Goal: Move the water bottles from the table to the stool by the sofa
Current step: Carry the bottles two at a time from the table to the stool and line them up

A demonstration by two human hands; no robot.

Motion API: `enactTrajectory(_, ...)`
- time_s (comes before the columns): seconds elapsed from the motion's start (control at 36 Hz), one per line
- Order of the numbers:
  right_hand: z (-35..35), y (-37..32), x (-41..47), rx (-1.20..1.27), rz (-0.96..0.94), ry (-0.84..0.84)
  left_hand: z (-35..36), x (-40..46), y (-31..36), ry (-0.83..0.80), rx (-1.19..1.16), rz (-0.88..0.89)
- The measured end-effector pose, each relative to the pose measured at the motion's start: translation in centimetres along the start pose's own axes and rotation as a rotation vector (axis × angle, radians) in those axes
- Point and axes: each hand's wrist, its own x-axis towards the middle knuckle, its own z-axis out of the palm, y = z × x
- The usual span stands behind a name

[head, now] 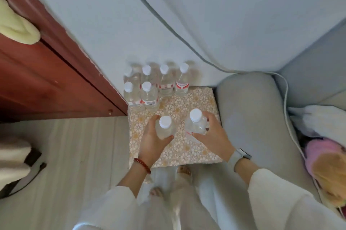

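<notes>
A stool [198, 102] with a floral-patterned cover stands between a red-brown cabinet and the sofa arm. Several clear water bottles [149, 93] with white caps stand upright in two rows at its far edge. My left hand [151, 143] grips one upright bottle [165, 128] above the stool's near left part. My right hand [213, 134] grips a second bottle [196, 123] just to the right of it, over the stool's middle. Both held bottles are capped, and I cannot tell whether they touch the stool.
The grey sofa arm [249, 117] runs along the stool's right side. A red-brown wooden cabinet [46, 80] is on the left, a pale wall behind. Soft toys [322, 162] lie on the sofa at right. My feet [168, 183] stand on light wood flooring.
</notes>
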Motion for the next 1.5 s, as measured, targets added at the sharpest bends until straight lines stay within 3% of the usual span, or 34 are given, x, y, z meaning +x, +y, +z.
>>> enactTrajectory(0.19,1.3,2.6,7.7,0.057,-0.024,-0.089,3.1,6.4,-1.7,-0.002,0.200,0.110)
enactTrajectory(0.53,2.0,4.2,10.7,-0.050,-0.045,-0.193,3.2,9.1,-2.9,-0.029,0.196,0.133)
enactTrajectory(0.67,0.5,2.5,10.2,-0.167,-0.203,-0.099,1.9,8.8,-1.9,0.051,0.263,0.262)
enactTrajectory(0.75,-0.1,1.6,10.2,-0.365,-0.321,-0.009,1.5,9.1,-1.0,0.086,0.320,0.314)
enactTrajectory(0.86,-0.5,0.9,10.4,-0.559,-0.351,-0.029,1.1,9.6,-0.1,0.119,0.466,0.390)
enactTrajectory(1.08,-0.7,-0.5,11.9,-0.573,-0.298,-0.036,1.1,11.7,1.0,0.230,0.643,0.536)
enactTrajectory(1.5,0.3,-2.2,14.6,-0.524,-0.282,0.018,0.8,15.7,1.8,0.279,0.743,0.502)
